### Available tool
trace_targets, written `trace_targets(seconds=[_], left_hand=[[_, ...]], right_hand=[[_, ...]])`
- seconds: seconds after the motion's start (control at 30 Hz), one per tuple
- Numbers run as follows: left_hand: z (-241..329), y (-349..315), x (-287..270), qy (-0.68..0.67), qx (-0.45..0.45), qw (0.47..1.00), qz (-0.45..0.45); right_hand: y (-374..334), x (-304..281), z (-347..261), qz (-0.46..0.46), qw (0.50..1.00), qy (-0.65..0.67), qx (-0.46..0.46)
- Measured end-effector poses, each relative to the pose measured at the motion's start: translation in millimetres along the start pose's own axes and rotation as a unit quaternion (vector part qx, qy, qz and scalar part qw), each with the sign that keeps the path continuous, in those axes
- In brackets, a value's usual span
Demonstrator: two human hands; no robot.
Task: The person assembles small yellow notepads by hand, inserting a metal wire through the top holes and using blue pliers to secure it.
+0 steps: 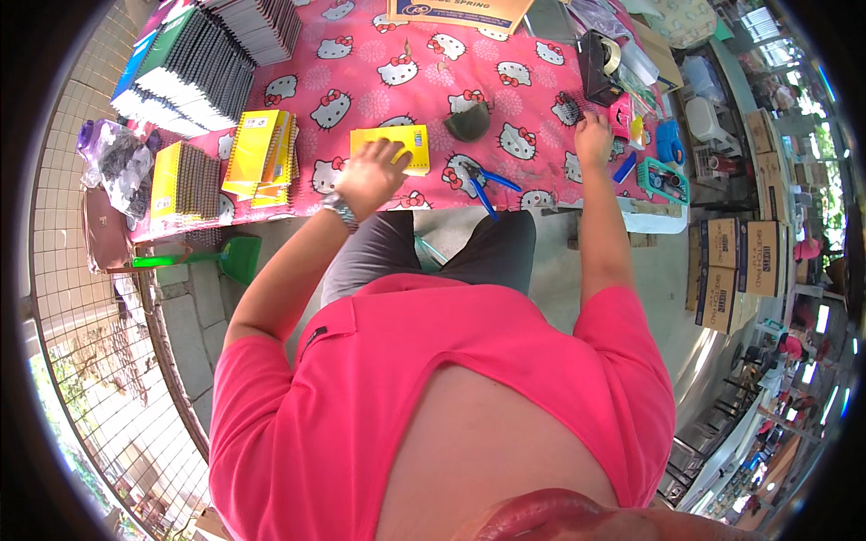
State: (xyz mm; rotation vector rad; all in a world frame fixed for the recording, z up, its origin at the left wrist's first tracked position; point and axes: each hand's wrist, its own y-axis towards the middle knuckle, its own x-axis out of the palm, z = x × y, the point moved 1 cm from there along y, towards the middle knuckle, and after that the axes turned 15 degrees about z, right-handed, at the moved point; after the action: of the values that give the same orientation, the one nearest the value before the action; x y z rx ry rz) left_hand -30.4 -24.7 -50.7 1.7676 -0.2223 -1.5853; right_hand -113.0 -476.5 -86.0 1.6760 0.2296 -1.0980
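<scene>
Yellow notebook lies flat on the desk, roughly centre of the pink patterned cloth. Left hand rests on its near-left corner, fingers spread, palm down, pressing rather than gripping. Right hand is out at 3 o'clock from the notebook, fingers curled down onto small dark items just below the black tape dispenser; can't tell whether it's actually pinching something.

Blue-handled pliers lie untouched between the two hands, at about 4 o'clock from the notebook. Dark rounded object sits just at 2 o'clock.

Progress, judging by layout: stack of yellow spiral-bound notebooks at 9 o'clock, another pile further out, large black-spined stacks at 10 o'clock. The lot looks mostly done, with this single notebook the piece in hand. Its binding edge isn't clear enough to say.

Teal basket of bits far right.
</scene>
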Motion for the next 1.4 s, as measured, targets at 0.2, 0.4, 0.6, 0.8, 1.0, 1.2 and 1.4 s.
trace_targets(seconds=[0.2, 0.4, 0.6, 0.8, 1.0, 1.2, 1.4], left_hand=[[-10.5, -18.0, 16.2, -0.011, 0.056, 0.996, -0.074], [-23.4, -7.3, 2.7, -0.068, 0.067, 0.995, -0.034], [-34.0, 23.4, -3.2, -0.054, -0.038, 0.996, 0.055], [-21.6, 27.7, 2.8, -0.041, -0.081, 0.995, 0.043], [-26.2, 26.8, 6.3, -0.047, -0.061, 0.996, 0.052], [-16.8, 27.6, 9.5, -0.03, -0.073, 0.996, 0.045], [-8.5, 31.4, 9.5, -0.003, -0.069, 0.998, 0.011]], right_hand=[[-9.9, -79.9, -88.9, -0.04, 0.94, 0.338, 0.018], [-66.4, -110.4, -190.6, -0.17, 0.817, 0.552, -0.01], [-66.6, -107.5, -224.5, -0.116, 0.799, 0.589, 0.01], [-59.4, -111.1, -224.8, -0.101, 0.821, 0.562, 0.003], [-56.7, -106.0, -216.6, -0.148, 0.81, 0.566, -0.045], [-46.1, -118.7, -214.5, -0.389, 0.698, 0.587, 0.13], [-49.0, -119.7, -216.5, -0.248, 0.795, 0.553, -0.033]])
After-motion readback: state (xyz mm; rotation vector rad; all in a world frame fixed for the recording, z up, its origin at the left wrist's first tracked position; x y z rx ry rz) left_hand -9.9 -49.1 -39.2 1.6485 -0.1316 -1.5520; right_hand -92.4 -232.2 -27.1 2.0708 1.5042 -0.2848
